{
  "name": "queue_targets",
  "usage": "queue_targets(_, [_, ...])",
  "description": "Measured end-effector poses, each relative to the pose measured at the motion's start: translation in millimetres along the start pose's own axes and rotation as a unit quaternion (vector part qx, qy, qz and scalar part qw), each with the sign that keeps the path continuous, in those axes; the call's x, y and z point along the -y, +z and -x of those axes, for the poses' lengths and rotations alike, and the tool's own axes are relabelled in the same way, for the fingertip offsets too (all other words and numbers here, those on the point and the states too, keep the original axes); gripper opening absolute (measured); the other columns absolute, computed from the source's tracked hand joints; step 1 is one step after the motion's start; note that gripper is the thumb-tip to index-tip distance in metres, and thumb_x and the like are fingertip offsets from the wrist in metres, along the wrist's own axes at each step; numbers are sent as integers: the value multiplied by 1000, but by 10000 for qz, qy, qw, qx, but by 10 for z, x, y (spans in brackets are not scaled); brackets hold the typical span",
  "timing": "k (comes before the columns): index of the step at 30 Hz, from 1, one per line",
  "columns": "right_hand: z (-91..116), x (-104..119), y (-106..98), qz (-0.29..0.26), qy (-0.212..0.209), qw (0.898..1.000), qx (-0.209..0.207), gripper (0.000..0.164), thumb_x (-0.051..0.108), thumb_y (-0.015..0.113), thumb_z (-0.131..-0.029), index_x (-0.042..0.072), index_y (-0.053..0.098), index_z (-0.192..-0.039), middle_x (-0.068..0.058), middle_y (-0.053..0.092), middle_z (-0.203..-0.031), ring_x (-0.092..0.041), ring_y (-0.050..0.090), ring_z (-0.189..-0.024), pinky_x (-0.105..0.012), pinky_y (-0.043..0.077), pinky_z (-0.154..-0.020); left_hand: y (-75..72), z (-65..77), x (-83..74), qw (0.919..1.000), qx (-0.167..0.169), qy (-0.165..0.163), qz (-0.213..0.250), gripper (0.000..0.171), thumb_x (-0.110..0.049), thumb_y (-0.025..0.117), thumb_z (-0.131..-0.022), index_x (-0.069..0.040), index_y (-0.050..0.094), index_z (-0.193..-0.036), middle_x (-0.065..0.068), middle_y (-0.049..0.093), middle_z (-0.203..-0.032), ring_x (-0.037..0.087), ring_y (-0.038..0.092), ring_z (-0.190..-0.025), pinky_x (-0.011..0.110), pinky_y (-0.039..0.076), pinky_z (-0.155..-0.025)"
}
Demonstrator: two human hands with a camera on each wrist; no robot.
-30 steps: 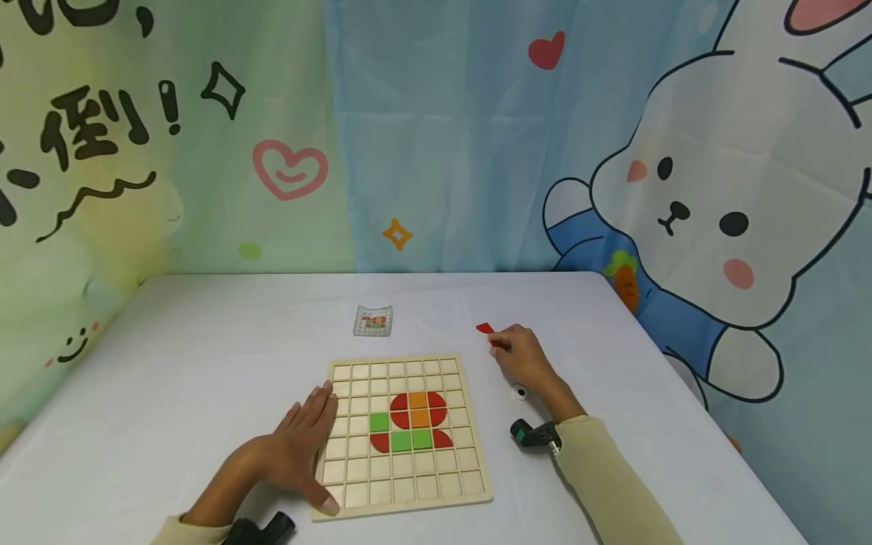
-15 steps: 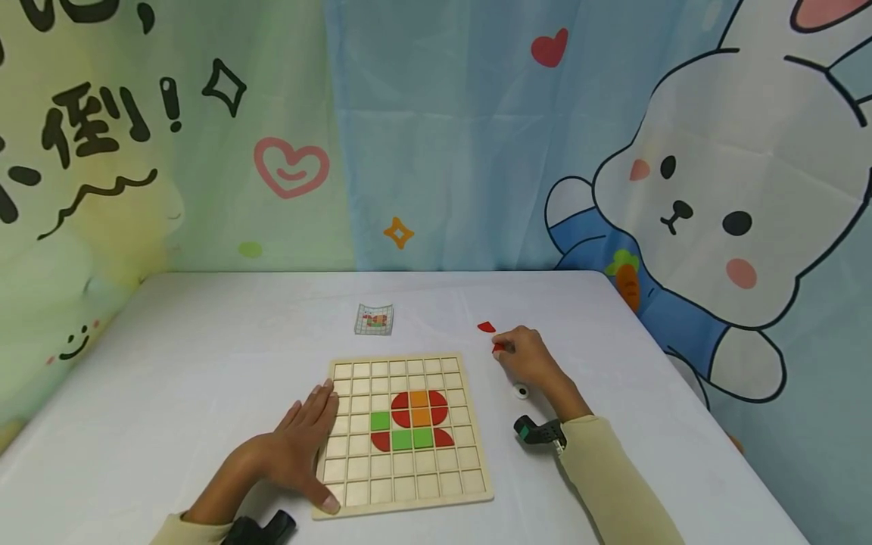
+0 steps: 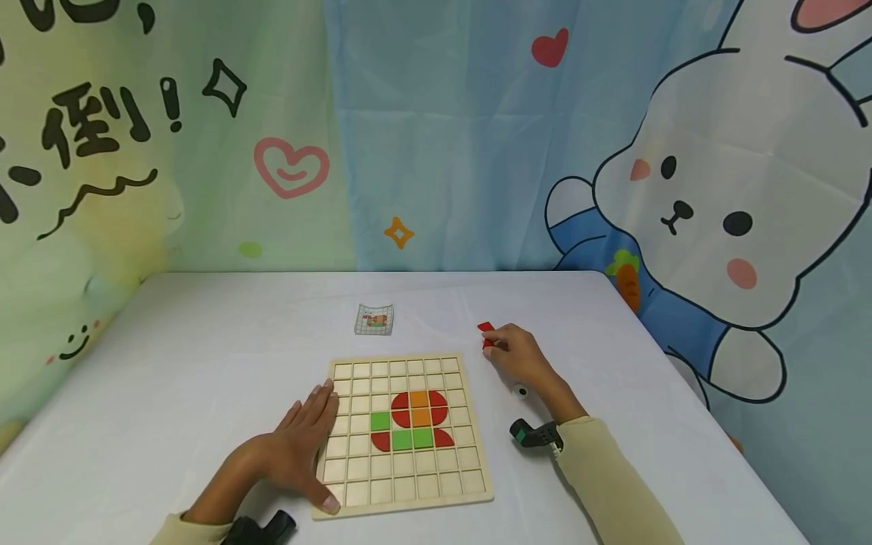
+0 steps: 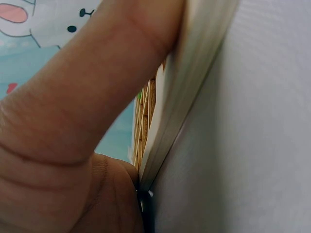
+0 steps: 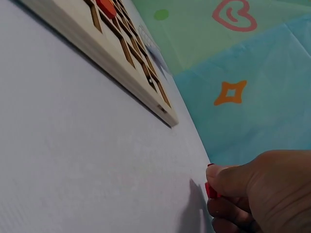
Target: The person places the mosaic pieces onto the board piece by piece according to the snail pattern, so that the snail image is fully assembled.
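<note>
A wooden grid board (image 3: 347, 473) lies on the table, with red, orange and green pieces set in its middle cells. My left hand (image 3: 293, 458) rests along the board's left edge, fingers straight and thumb at the near corner; the left wrist view shows the thumb (image 4: 97, 77) against the board's side. Beyond the board's right side, my right hand (image 3: 521, 357) pinches a small red piece (image 3: 487, 343) between thumb and fingers. That piece (image 5: 211, 191) is partly covered by the fingers. Just past it lies a second red piece (image 3: 486, 326), on the table.
A small pattern card (image 3: 374, 320) sits behind the board. A round white piece with a black dot (image 3: 521, 391) lies beneath the right wrist. The white table (image 3: 204, 341) meets a printed cloth backdrop (image 3: 436, 151).
My right hand shifted slightly right, away from the loose red piece, then back left beside it, still pinching its red piece. The left hand and board stay put.
</note>
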State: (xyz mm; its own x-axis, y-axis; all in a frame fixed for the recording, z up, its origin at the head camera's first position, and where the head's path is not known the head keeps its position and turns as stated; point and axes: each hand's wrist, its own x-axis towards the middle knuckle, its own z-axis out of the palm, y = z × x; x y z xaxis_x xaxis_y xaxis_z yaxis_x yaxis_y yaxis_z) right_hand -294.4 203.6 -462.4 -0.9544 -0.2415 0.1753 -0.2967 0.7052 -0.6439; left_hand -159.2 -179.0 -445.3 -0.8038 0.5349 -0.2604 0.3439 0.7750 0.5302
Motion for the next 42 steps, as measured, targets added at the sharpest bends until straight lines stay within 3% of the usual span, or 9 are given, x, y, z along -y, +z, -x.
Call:
queue_targets(5, [-10,94,41,-43,-122,9999,47,32,5,70,-89,0,68,-121,-12,61,-106,-25,59,-96,-42,49,-87,-17,6,-12,10000,13,79,16,148,-66,85,-54,11,3,-151,28,-10,-157,43,-9,-144,61,0,-110])
queue_targets(14, [34,288,84,-30,-762,9970,135,29,-1,68,-89,-2,69,-118,-10,59,-99,-21,58,-85,-36,49,-73,-43,12,-34,9999,48,131,46,147,-66,84,-56,11,2,-150,29,-10,-157,43,-9,-144,61,-1,-110])
queue_targets(20, [63,434,154,-154,-920,9950,344,29,1,67,-89,-2,69,-118,-8,60,-102,-19,59,-86,-35,50,-76,-8,-6,-8,9999,105,-4,-59,150,-69,83,-53,9,1,-151,26,-12,-158,40,-10,-144,58,-2,-111])
queue_targets(27, [111,641,259,-223,-1280,9893,658,28,3,67,-91,-3,68,-119,-9,59,-105,-20,59,-89,-34,52,-77,93,-58,121,9998,-96,-89,-176,155,-76,80,-46,6,5,-153,22,-10,-159,36,-10,-145,56,-3,-112])
queue_targets(37, [153,839,385,-181,-1725,9804,937,27,9,66,-94,-2,68,-118,-8,60,-107,-24,57,-95,-36,50,-81,17,-21,54,9999,2,109,34,152,-72,82,-51,9,2,-151,26,-11,-158,41,-11,-144,60,-3,-110])
queue_targets(42, [156,903,441,-89,-1862,9780,941,27,12,67,-93,0,69,-117,-6,61,-106,-23,55,-99,-38,48,-83,17,-24,52,10000,-22,42,-38,152,-73,81,-50,8,2,-152,24,-12,-159,38,-11,-145,58,-4,-111])
